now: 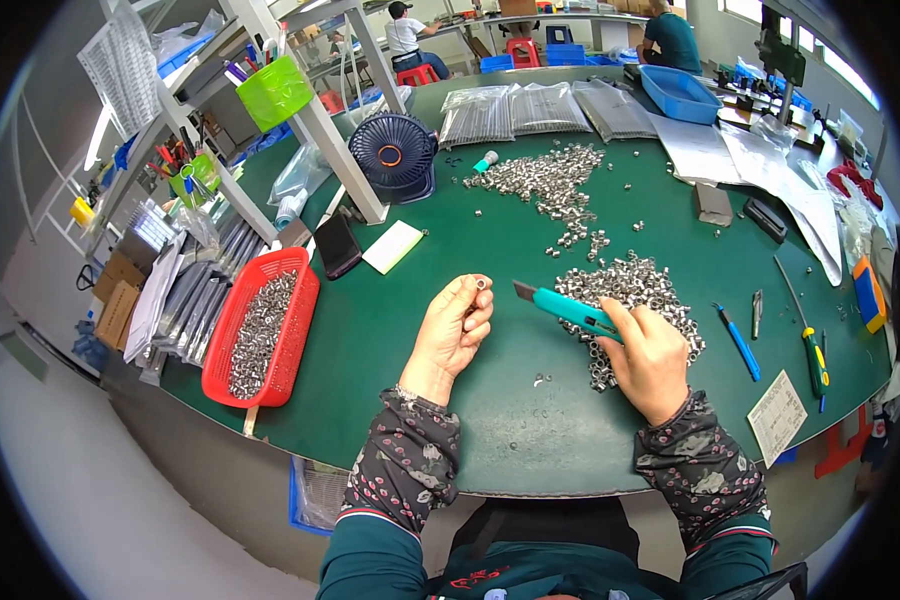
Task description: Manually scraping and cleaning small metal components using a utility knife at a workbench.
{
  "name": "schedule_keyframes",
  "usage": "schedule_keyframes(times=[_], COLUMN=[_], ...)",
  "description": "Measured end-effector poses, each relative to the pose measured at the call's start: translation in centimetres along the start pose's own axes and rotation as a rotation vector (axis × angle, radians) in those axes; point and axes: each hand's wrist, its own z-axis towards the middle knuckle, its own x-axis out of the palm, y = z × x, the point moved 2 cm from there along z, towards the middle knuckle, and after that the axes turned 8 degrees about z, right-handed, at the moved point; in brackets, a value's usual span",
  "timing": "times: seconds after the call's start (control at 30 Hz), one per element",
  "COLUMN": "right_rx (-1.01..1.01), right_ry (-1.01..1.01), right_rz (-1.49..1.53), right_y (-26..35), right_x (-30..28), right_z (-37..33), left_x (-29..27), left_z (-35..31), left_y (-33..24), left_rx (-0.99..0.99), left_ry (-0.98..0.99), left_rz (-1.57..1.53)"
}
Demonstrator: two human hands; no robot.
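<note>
Between the thumb and fingers of my left hand (454, 325) I pinch a small metal ring (481, 284). My right hand (647, 355) is wrapped round a teal utility knife (575, 311), its dark blade out and pointing left toward the ring, with a gap between them. Beside and beneath my right hand spreads a pile of small metal rings (650, 285) on the green table (510, 430). Farther back lies a second, looser heap of the same rings (550, 180). A red plastic basket (298, 335) at the left holds many more of them.
A dark fan (393, 155), a phone (338, 245) and a notepad (394, 246) stand or lie at left. Right of the pile lie a blue-handled tool (737, 343), a screwdriver (814, 362) and a paper slip (776, 417). A blue tray (679, 95) sits far back. Two people sit beyond.
</note>
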Motion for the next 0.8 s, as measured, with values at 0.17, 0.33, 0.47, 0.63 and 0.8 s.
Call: schedule_keyframes(times=[0.17,0.33,0.47,0.63,0.8], right_rx=[-0.047,0.111,0.187,0.199,0.241], right_ry=[0.158,0.026,0.013,0.014,0.05], right_rz=[0.011,0.182,0.323,0.416,0.487], right_y=[-0.4,-0.2,-0.8,-1.0,-1.2], right_x=[0.8,-0.1,0.3,0.5,0.5], right_z=[-0.9,-0.3,-0.5,-0.6,-0.6], left_x=[0.5,0.2,0.2,0.4,0.3], left_z=[0.1,0.1,0.1,0.1,0.1], left_y=[0.0,-0.2,-0.1,0.0,0.1], left_rx=[-0.01,0.004,0.015,0.016,0.067], left_ry=[0.011,-0.026,0.004,0.011,-0.012], left_rz=[-0.02,0.0,0.023,0.057,0.143])
